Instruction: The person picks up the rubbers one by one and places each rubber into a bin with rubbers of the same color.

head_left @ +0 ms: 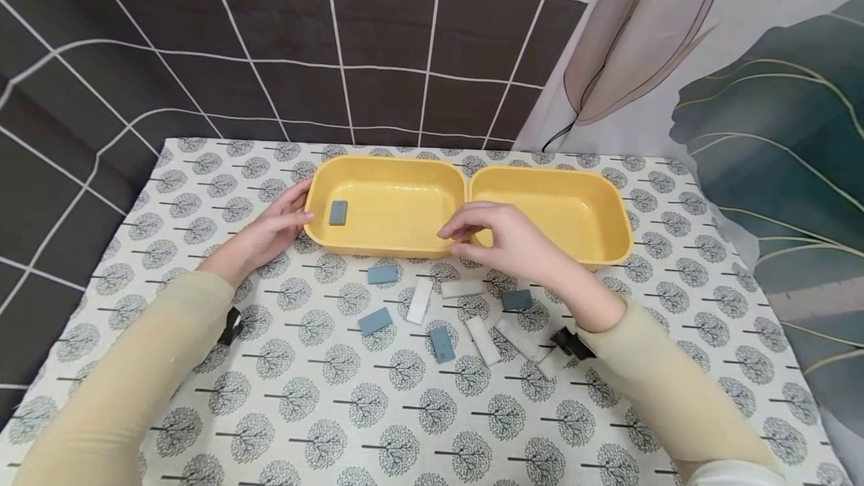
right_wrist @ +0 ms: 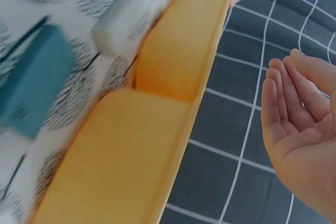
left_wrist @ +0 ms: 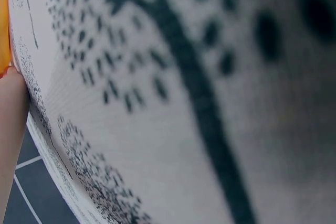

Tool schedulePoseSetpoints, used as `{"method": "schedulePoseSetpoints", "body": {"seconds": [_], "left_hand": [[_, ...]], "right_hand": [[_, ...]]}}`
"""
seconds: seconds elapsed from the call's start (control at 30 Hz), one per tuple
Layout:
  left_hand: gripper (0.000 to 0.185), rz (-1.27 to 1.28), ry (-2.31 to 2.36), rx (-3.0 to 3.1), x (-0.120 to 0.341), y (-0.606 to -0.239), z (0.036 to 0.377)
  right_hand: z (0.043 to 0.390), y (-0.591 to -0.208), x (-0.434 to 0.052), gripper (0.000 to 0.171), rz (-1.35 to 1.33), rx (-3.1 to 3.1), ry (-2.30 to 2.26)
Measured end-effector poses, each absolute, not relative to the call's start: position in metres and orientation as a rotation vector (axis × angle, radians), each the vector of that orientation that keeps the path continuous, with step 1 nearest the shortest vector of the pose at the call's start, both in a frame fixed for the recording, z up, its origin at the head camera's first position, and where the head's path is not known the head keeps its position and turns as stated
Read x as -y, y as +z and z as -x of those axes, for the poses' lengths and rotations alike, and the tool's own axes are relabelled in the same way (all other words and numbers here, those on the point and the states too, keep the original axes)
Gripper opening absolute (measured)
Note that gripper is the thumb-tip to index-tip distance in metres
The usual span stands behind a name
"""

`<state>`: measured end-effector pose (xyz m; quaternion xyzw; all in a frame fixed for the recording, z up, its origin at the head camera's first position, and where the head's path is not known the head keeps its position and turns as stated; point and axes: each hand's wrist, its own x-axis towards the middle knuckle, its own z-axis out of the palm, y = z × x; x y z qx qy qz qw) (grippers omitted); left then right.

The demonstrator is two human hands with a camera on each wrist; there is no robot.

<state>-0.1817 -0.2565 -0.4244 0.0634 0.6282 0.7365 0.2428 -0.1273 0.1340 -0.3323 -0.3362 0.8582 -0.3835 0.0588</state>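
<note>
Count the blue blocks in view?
5: one in the left yellow tray; four on the tablecloth. The right hand may hide more.

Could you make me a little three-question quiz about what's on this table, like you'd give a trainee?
1. True or false: the right hand holds a block.
2. How many blocks lie inside the left yellow tray?
3. What does the left hand touch? A) a white block B) the left tray's outer end C) the right yellow tray

Key:
1. False; its fingers are empty, hovering over the trays' near rim.
2. One, a blue block.
3. B.
</note>
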Motion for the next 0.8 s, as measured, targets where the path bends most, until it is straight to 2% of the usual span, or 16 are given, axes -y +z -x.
{"method": "schedulePoseSetpoints", "body": {"seconds": [0.47, 0.8], "left_hand": [[0.089, -0.137, 2.009, -1.717, 0.256, -0.425, 0.181], [0.087, -0.153, 2.007, -1.721, 0.256, -0.423, 0.182]], "right_hand": [[0.098, -0.353, -0.196, 0.025, 0.884, -2.704, -1.172], [0.082, -0.373, -0.222, 0.027, 0.844, -2.713, -1.202]]}}
